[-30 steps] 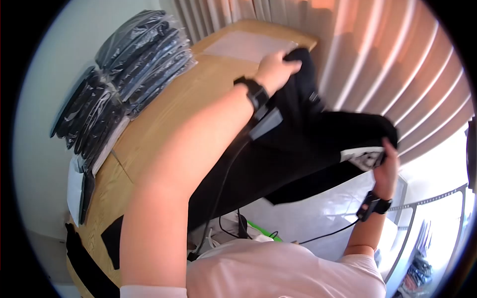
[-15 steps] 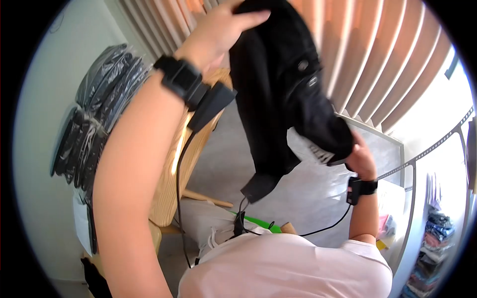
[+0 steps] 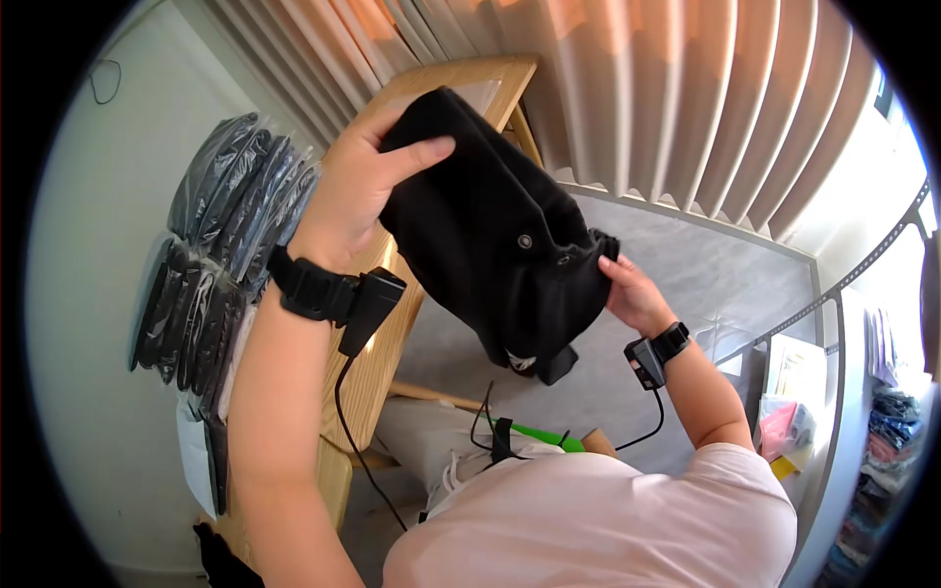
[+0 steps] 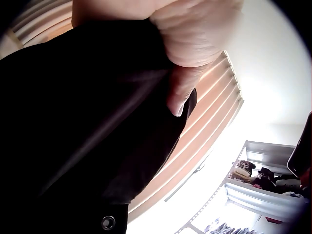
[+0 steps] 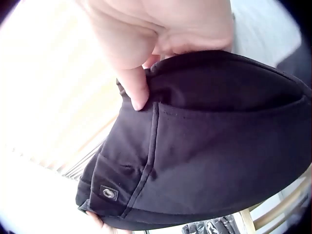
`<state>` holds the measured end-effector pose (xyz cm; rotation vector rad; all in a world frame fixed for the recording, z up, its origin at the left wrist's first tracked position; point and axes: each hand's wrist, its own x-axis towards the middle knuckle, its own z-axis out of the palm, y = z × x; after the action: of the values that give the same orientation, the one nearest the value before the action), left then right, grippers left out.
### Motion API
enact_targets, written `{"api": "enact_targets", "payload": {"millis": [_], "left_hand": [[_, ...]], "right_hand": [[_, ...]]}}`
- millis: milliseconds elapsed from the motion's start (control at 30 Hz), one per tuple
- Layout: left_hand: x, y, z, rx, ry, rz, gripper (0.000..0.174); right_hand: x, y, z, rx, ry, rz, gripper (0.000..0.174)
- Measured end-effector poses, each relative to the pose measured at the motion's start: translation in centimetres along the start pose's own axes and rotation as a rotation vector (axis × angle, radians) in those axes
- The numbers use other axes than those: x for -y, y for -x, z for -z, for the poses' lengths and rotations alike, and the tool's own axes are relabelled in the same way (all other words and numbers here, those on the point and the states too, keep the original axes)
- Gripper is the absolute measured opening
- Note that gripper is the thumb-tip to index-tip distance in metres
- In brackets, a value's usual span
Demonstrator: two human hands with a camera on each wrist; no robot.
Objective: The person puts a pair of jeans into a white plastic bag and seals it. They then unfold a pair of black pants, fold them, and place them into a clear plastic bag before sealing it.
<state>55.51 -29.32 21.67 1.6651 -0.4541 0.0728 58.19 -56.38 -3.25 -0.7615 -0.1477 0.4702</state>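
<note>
Black pants [image 3: 470,216] hang bunched in the air between my two hands, with metal eyelets [image 3: 525,241] near the waist. My left hand [image 3: 358,191] grips them at the upper left, thumb laid over the near side of the cloth. At the lower right my right hand [image 3: 637,294] pinches the edge beside the gathered waist. A seam and a pocket opening [image 5: 234,111] show close under that hand in the right wrist view. In the left wrist view the cloth fills the left side, one eyelet [image 4: 108,223] at its bottom edge.
A wooden table [image 3: 377,377] stands at left, beyond it tall stacks of plastic-bagged dark clothes [image 3: 211,265] by the wall. Pleated curtains [image 3: 667,108] hang behind. Metal shelving [image 3: 833,412] with folded goods is at right. Cables [image 3: 358,441] run from both wrist cameras.
The pants were spread over the table and are now lifted off it, gathered and held in front of my body. Both hands keep hold; the left rose, then came lower.
</note>
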Motion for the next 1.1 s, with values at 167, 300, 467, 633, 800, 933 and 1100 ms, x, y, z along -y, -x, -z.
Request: {"api": "enact_targets", "payload": {"millis": [167,300,467,633,800,933,1100], "left_hand": [[2.0,1.9,3.3,-0.134,-0.001,0.030,0.027],[3.5,3.7,4.7,-0.165,-0.048,0.065,0.024],[3.4,6.1,5.4,-0.144,-0.014,0.062,0.030],[2.1,8.6,5.5,-0.091,0.016,0.109,0.039],[2.0,11.1,6.4,-0.079,0.120,0.270,0.031],[4.1,9.8,6.6,-0.117,0.280,0.197,0.030],[8.1,5.4,4.7,-0.527,0.208,0.259,0.028]], "right_hand": [[5.5,1.0,-0.1,-0.105,0.147,0.446,0.026],[9.7,3.4,-3.0,-0.037,0.231,0.609,0.024],[12.1,5.4,-5.1,0.018,0.262,0.565,0.026],[12.4,6.8,-5.8,0.102,0.251,0.449,0.029],[12.2,7.4,-4.4,0.235,0.200,0.448,0.040],[11.3,5.4,-5.1,0.062,0.201,0.350,0.034],[9.4,-1.1,-7.2,-0.122,0.021,0.203,0.023]]}}
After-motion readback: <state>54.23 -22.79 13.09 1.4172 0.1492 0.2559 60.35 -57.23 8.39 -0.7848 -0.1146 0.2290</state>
